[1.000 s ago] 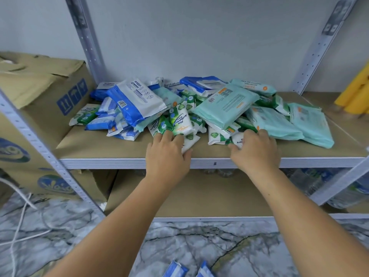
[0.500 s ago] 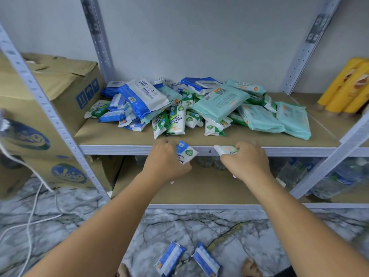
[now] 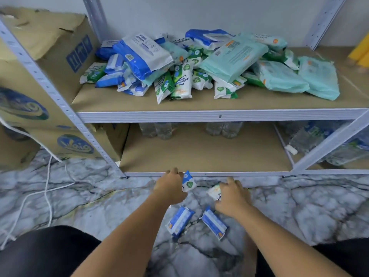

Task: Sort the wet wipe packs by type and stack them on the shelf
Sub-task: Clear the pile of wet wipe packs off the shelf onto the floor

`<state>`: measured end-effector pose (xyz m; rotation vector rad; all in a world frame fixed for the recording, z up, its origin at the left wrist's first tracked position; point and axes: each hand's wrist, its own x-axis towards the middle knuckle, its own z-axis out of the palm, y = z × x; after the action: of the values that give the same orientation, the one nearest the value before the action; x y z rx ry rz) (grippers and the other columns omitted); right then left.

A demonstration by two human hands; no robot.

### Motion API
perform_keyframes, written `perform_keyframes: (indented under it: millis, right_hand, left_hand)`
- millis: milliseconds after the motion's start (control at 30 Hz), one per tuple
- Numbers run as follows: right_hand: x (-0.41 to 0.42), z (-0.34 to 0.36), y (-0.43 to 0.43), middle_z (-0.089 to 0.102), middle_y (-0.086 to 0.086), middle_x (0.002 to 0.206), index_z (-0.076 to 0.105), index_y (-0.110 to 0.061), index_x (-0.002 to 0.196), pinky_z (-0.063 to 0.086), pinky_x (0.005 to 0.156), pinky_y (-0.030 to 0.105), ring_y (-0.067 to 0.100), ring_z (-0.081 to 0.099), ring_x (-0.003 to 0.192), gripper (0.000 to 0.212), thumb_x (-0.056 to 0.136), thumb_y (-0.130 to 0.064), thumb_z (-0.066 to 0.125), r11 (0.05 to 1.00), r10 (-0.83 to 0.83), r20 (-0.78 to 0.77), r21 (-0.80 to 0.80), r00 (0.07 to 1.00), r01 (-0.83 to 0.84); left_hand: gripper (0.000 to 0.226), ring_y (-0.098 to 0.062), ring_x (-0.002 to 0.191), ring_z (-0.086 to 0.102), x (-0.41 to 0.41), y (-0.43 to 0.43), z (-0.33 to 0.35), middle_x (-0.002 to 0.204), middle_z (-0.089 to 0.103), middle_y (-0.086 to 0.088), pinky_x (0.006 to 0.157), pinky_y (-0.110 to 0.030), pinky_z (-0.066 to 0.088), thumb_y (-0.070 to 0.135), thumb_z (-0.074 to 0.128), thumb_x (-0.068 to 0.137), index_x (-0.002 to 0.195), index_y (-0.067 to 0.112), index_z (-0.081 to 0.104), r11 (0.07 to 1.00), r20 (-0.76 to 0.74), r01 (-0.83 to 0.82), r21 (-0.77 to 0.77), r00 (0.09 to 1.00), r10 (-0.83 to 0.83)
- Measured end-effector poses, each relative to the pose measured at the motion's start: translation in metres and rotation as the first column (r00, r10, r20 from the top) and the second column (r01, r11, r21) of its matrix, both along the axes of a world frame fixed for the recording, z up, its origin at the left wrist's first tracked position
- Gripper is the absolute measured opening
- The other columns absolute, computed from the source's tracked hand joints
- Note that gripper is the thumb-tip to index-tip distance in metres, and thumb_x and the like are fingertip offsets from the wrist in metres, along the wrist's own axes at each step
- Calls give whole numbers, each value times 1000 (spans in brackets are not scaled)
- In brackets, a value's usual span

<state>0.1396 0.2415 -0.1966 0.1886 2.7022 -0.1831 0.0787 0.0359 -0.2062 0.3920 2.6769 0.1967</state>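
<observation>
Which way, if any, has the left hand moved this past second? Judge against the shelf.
Yes: the left hand dropped from the white metal upper shelf rail to just below the bottom rail.

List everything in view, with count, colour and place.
pile of packs: many, blue, green and mint, upper board
blue packs: two, blue-white, floor by the shelf
shelf: one, white frame, brown boards
bottles: several, clear, lower board, back
box: one, brown, left
cable: one, white, floor left
yellow items: count unclear, right edge
left hand: grips a blue-green pack near the floor
right hand: holds a white pack near the floor
</observation>
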Motion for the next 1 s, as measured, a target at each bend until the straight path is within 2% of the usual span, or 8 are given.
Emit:
perform_keyframes:
  millis: [100,233,400,500,667,867,1000]
  right_hand:
    - [4,-49,3,35,6,149,58,-19,130,45,99,37,30,44,130,56,80,-42,65,999,1,153,-32,988,4]
    - [7,-111,9,33,6,148,50,-18,138,44,97,39,29,40,131,60,82,-33,64,999,-44,236,-10,971,48]
    - [16,-176,25,36,6,143,44,-25,141,44,92,40,31,43,122,56,87,-33,59,984,-175,177,56,968,168]
    - [23,-196,35,40,7,134,43,-26,139,46,88,41,32,46,118,56,87,-35,61,981,-182,151,97,972,169]
    - [26,-204,36,39,6,136,40,-29,143,45,90,41,30,44,121,57,90,-39,59,981,-191,181,68,965,182]
    - [24,-169,28,39,6,139,47,-26,139,44,92,42,29,42,122,51,91,-43,55,992,-118,113,67,987,111]
    - [17,-124,22,35,6,147,43,-24,144,42,101,44,29,37,132,54,94,-43,52,996,-51,51,76,997,47]
  left_hand:
    - [69,-30,127,45,15,2,-58,138,42,-8,98,-43,48,50,65,89,143,14,43,996,134,-84,13,988,81]
    - [69,-30,124,46,39,9,-127,136,44,-8,97,-42,49,54,63,88,141,13,45,976,241,-211,61,951,191]
    - [80,-30,132,41,56,22,-184,147,37,-8,101,-40,46,46,65,90,154,15,29,963,308,-256,81,926,220]
    - [73,-31,131,42,62,30,-205,147,39,-8,101,-42,46,44,67,88,149,17,37,951,331,-283,125,916,228]
    - [61,-29,132,41,65,37,-209,144,42,-6,97,-42,47,44,60,94,145,17,40,943,299,-312,119,917,266]
    - [48,-27,128,44,52,29,-169,141,47,-6,94,-41,50,37,48,100,143,16,40,988,168,-152,12,975,147]
    - [42,-28,128,43,44,28,-122,138,48,-6,92,-42,48,35,45,101,138,15,44,996,77,-87,2,993,87]
